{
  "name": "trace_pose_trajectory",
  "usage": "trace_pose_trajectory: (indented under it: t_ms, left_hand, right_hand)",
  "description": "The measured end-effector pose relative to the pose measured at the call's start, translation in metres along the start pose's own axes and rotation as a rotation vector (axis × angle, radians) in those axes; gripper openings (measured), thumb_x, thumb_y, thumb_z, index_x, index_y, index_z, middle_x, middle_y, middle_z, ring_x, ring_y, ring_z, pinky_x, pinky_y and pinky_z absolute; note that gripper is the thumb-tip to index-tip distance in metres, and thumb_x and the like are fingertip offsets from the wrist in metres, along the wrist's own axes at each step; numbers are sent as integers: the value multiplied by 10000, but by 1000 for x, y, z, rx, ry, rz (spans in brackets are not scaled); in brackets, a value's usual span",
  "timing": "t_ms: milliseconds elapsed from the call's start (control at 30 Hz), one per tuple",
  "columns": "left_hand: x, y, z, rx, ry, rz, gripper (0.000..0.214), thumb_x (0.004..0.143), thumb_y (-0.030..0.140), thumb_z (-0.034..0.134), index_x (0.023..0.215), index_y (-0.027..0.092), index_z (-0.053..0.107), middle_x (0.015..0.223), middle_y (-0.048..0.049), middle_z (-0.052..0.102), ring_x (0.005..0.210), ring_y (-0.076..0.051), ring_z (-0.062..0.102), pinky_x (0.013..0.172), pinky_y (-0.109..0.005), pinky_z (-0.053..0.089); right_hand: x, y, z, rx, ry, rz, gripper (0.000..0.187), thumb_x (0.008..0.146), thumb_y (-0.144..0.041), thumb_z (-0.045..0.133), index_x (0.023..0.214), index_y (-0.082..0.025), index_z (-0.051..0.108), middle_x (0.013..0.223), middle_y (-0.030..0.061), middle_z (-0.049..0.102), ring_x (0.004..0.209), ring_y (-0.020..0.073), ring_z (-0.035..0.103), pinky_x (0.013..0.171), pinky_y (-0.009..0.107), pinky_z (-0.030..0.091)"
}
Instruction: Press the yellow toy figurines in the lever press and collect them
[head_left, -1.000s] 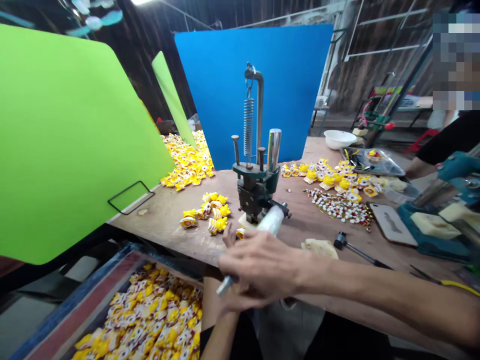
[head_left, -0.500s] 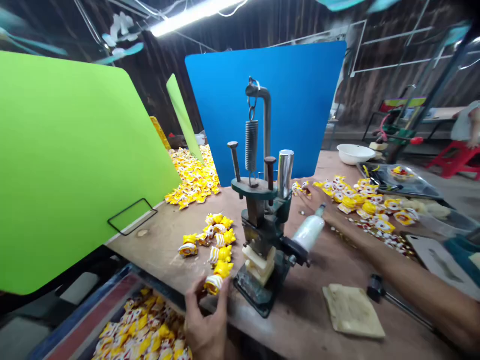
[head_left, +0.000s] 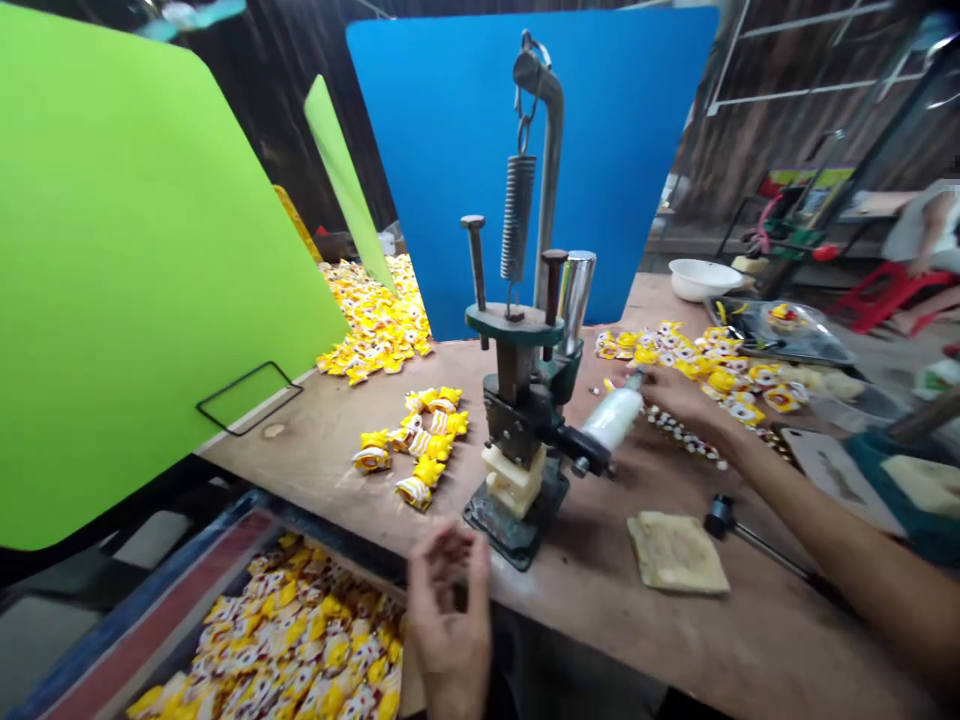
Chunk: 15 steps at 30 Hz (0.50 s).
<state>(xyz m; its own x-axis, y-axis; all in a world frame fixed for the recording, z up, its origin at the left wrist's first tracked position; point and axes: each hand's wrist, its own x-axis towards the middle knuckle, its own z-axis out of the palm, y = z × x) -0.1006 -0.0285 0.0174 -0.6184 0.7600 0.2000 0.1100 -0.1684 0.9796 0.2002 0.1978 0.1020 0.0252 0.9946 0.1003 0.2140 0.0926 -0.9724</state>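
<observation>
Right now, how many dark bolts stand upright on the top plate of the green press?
2. One bolt rises at the left of the top plate of the green press, the other at its right, beside the steel cylinder. Others behind could be hidden.

Left hand (head_left: 448, 620): fingers curled, inner palm hidden, contents unreadable. Right hand (head_left: 682, 400): fingertips obscured near the white-wrapped press handle (head_left: 611, 422). Small beaded pieces (head_left: 686, 440) too small to identify (shape unresolved). Tray of yellow packets (head_left: 195, 590) cut off by lower edge; background person (head_left: 926, 225) cut off at right.
</observation>
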Motion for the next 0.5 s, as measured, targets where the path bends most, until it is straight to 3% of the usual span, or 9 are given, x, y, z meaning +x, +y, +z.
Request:
trace_pose_trajectory:
  t_ms: [67, 133, 167, 233, 300, 367, 500]
  left_hand:
    - [-38, 7, 20, -224, -342, -306, 626, 917, 584, 835, 1364, 211, 605, 1188, -157, 785, 989, -262, 801, 873, -383, 655]
    - [-66, 14, 37, -486, -577, -581, 723, 926, 658, 800, 1443, 207, 572, 1316, -206, 766, 1059, -294, 810, 930, -430, 659]
    - [-74, 17, 42, -604, -604, -684, 735, 931, 680, 783, 1453, 204, 579, 1373, -216, 749, 1115, -303, 804, 973, -446, 653]
    - [-80, 22, 44, -749, -517, -785, 684, 938, 670, 784, 1401, 189, 640, 1438, -209, 730, 1245, -312, 768, 1072, -459, 625]
    - [-73, 23, 32, -751, -374, -737, 605, 924, 599, 834, 1336, 182, 681, 1455, -187, 728, 1332, -311, 729, 1147, -461, 592]
    - [-58, 20, 15, -621, -261, -603, 586, 889, 522, 891, 1323, 195, 672, 1409, -166, 752, 1325, -304, 735, 1154, -452, 592]
    - [-21, 4, -2, -208, -77, -218, 627, 837, 459, 939, 1343, 226, 651, 1362, -125, 758, 1261, -279, 758, 1119, -417, 619]
  right_hand:
    - [-63, 7, -3, 70, -74, 120, 406, 772, -509, 946, 1053, -226, 870, 1067, 131, 828, 1027, 357, 776, 967, 517, 650]
    - [-130, 13, 17, 227, -117, 218, 422, 806, -554, 895, 1183, -370, 856, 1195, 112, 820, 1067, 375, 793, 954, 533, 664]
    - [-160, 16, 33, 296, -125, 225, 401, 796, -568, 888, 1179, -458, 839, 1203, 78, 817, 1055, 383, 799, 934, 552, 676]
    - [-202, 16, 68, 369, -165, 168, 378, 785, -565, 885, 1155, -569, 808, 1246, 26, 802, 1137, 392, 784, 1000, 565, 670]
    - [-221, 13, 97, 388, -236, 103, 378, 800, -537, 883, 1166, -583, 801, 1301, 14, 785, 1266, 388, 742, 1122, 533, 626]
    - [-220, 10, 113, 360, -266, 89, 408, 826, -521, 876, 1226, -555, 804, 1362, 26, 765, 1358, 387, 696, 1209, 499, 567]
    - [-200, 12, 109, 216, -91, 113, 312, 848, -598, 849, 1152, -529, 834, 1309, 33, 785, 1334, 415, 700, 1228, 540, 549]
